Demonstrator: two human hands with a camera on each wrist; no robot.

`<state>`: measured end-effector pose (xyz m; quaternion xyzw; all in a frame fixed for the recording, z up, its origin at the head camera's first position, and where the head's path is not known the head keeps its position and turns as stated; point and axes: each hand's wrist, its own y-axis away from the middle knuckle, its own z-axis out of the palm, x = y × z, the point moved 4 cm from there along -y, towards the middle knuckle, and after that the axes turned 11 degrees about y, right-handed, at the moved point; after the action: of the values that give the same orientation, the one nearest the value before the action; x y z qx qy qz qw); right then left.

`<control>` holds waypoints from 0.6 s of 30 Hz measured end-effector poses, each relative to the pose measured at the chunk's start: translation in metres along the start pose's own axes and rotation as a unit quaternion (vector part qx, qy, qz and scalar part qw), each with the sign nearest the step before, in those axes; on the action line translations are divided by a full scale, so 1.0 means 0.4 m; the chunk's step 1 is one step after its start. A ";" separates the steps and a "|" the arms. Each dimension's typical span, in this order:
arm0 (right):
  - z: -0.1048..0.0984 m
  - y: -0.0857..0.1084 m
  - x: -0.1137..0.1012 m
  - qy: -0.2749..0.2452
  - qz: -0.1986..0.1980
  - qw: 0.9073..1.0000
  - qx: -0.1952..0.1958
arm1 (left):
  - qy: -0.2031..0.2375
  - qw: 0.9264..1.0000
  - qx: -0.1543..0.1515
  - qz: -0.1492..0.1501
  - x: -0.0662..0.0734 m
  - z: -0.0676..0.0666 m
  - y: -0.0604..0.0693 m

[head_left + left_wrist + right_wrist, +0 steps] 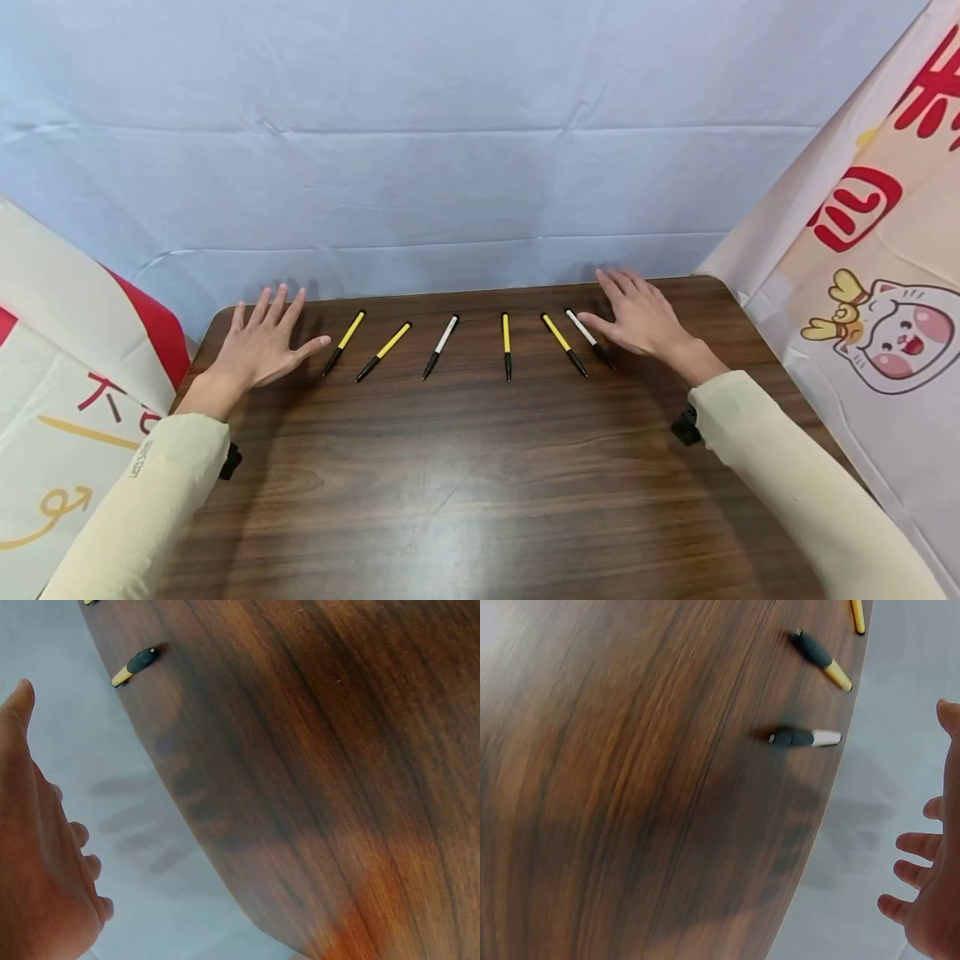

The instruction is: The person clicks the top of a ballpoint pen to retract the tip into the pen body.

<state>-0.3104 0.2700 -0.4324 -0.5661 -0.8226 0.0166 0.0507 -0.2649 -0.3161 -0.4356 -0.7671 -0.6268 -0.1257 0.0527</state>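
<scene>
Several pens lie in a row along the far part of a brown wooden table [450, 467], black tips toward me. From the left come a yellow pen [349, 332], another yellow pen [393, 340], a white pen [446, 335], a yellow pen [506, 335], a yellow pen [557, 333] and a white pen [582, 327]. My left hand [258, 350] is spread, palm down, left of the row, holding nothing. On the right, my right hand [641, 317] also has fingers extended and grips nothing; its thumb overlaps the rightmost white pen in the head view. The wrist views show both hands raised above the tabletop.
A pale cloth [450, 183] hangs behind the table's far edge. Printed banners flank it: one with a cartoon animal [911, 337] at right, one with red and yellow markings [67, 450] at left.
</scene>
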 end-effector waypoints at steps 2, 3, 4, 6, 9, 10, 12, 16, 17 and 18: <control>-0.001 -0.007 -0.018 0.001 -0.007 1.000 0.004 | 0.002 1.000 -0.002 0.001 -0.001 0.002 0.002; -0.001 -0.009 -0.026 0.000 -0.009 1.000 0.005 | 0.003 1.000 -0.002 0.002 -0.001 0.004 0.003; -0.002 -0.012 -0.035 -0.001 -0.011 1.000 0.004 | 0.005 1.000 -0.003 0.002 0.000 0.005 0.004; -0.005 -0.018 -0.053 -0.004 -0.016 1.000 0.003 | 0.007 1.000 -0.003 0.003 0.000 0.007 0.006; -0.009 -0.028 -0.082 -0.007 -0.023 1.000 0.005 | 0.013 1.000 -0.004 0.004 0.001 0.009 0.009; -0.011 -0.031 -0.092 -0.006 -0.027 1.000 0.007 | 0.017 1.000 -0.004 0.004 0.002 0.010 0.010; -0.013 -0.038 -0.113 -0.007 -0.035 0.999 0.011 | 0.023 1.000 -0.003 0.005 0.005 0.013 0.011; -0.014 -0.051 -0.155 -0.017 -0.049 0.999 0.011 | 0.037 0.999 -0.002 0.007 0.010 0.020 0.013; -0.014 -0.054 -0.165 -0.021 -0.051 0.998 0.009 | 0.039 0.999 -0.001 0.007 0.011 0.022 0.014; -0.014 -0.057 -0.175 -0.027 -0.053 0.998 0.008 | 0.043 0.999 0.000 0.008 0.011 0.024 0.014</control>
<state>-0.3064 0.1963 -0.4295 -0.5204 -0.8526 0.0354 0.0336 -0.2573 -0.3106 -0.4433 -0.7658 -0.6182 -0.1578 0.0805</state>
